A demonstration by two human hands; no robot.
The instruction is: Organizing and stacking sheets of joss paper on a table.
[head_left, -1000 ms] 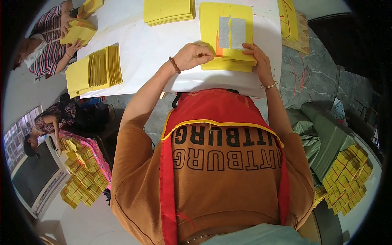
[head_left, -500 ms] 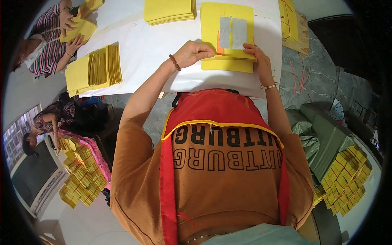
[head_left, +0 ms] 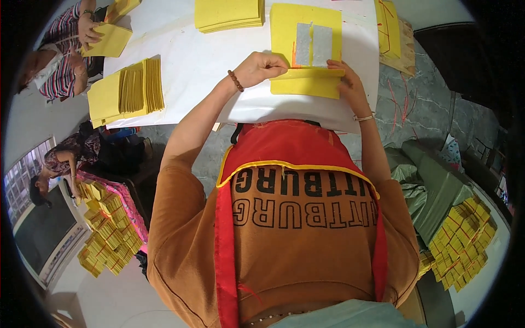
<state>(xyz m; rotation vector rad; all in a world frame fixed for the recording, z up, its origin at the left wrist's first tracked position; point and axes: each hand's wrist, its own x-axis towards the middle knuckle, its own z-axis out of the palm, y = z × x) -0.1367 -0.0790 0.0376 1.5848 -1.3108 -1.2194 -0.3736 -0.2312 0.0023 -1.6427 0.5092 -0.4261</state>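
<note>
- I see my left hand [head_left: 261, 66] at the near edge of the white table [head_left: 191, 71], fingers curled narrow and pinching the left end of the folded flap of a yellow paper sheet [head_left: 306, 82].
- I see my right hand [head_left: 345, 82] on the right end of the same flap, fingers fairly flat and pressing the paper down; whether the thumb grips under the edge I cannot tell.
- The yellow paper sheet lies near the table's near edge, toward its right side, on top of a yellow stack. Its near part is folded over toward the far side.
- A silver foil patch [head_left: 313, 45] with an orange strip along its left side sits on the sheet, just beyond the fold and between my hands.
- A stack of yellow sheets [head_left: 229, 13] lies at the far edge, well apart from my hands.
- A fanned pile of folded yellow papers [head_left: 128, 90] lies near the table's left edge.
- Another person's hands [head_left: 87, 33] hold yellow paper at the far left corner.
- Bundles of yellow paper [head_left: 465, 240] lie stacked beside the table, on my right.
</note>
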